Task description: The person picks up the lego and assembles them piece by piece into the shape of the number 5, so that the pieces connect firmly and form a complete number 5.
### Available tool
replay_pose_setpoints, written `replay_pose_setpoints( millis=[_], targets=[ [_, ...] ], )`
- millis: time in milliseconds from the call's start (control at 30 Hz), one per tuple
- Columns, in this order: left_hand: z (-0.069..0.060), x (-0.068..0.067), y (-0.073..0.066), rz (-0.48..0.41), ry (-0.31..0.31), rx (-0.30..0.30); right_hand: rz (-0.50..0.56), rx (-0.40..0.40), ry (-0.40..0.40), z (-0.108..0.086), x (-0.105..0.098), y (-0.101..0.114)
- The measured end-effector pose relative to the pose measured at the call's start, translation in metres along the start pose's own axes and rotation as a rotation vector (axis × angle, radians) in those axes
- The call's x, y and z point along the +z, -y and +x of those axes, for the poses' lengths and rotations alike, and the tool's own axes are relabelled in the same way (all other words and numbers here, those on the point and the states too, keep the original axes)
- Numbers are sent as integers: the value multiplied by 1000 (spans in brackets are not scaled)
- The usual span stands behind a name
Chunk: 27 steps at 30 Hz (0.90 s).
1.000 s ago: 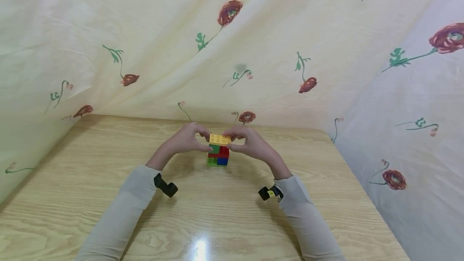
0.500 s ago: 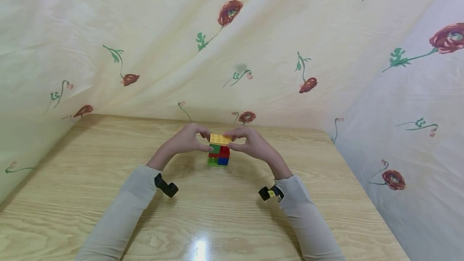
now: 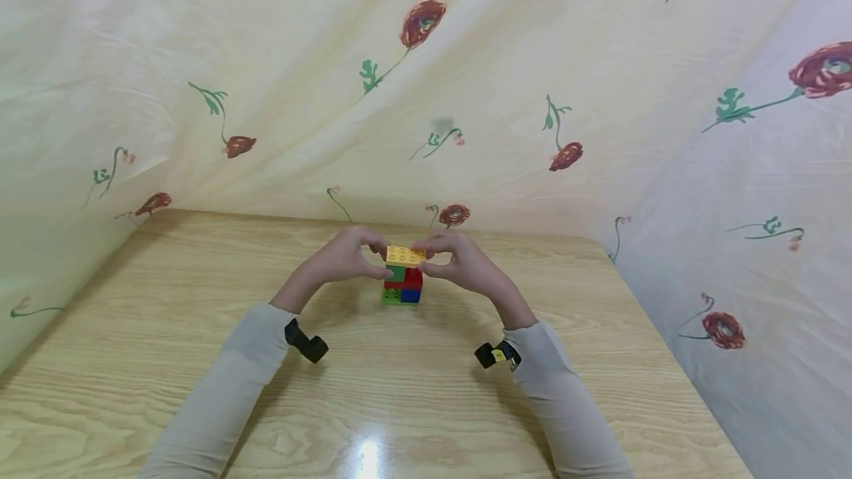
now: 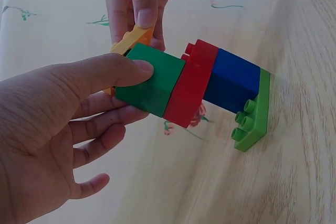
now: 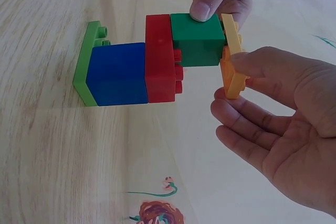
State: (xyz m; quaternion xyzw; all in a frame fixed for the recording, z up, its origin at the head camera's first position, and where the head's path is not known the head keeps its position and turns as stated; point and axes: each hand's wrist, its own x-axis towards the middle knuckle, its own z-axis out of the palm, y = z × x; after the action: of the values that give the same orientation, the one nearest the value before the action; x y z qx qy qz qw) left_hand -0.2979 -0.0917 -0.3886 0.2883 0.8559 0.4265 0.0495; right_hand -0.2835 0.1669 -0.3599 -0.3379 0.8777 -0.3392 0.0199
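Observation:
A tower of toy building bricks stands on the table: a light green plate at the bottom, then a blue brick, a red brick and a green brick. On top lies a thin yellow-orange plate with studs; its right part overhangs the green brick, and in the right wrist view it looks slightly tilted. My left hand pinches the green brick between thumb and fingers. With thumb and fingers my right hand pinches the overhanging end of the yellow-orange plate.
The wooden table runs back to a cloth with printed flowers, which hangs behind and at both sides. Black wrist cameras sit on the left wrist and the right wrist.
Both hands keep their grips, and the brick tower shifts only a hair to the right in the head view.

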Motion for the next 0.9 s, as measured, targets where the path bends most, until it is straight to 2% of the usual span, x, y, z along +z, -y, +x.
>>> replay_pose_setpoints(
  millis=[267, 900],
  targets=[
    [0, 1, -1, 6, -5, 4, 4, 21, 7, 0, -1, 1],
    [-1, 1, -4, 25, -10, -10, -1, 6, 4, 1, 1, -3]
  ],
)
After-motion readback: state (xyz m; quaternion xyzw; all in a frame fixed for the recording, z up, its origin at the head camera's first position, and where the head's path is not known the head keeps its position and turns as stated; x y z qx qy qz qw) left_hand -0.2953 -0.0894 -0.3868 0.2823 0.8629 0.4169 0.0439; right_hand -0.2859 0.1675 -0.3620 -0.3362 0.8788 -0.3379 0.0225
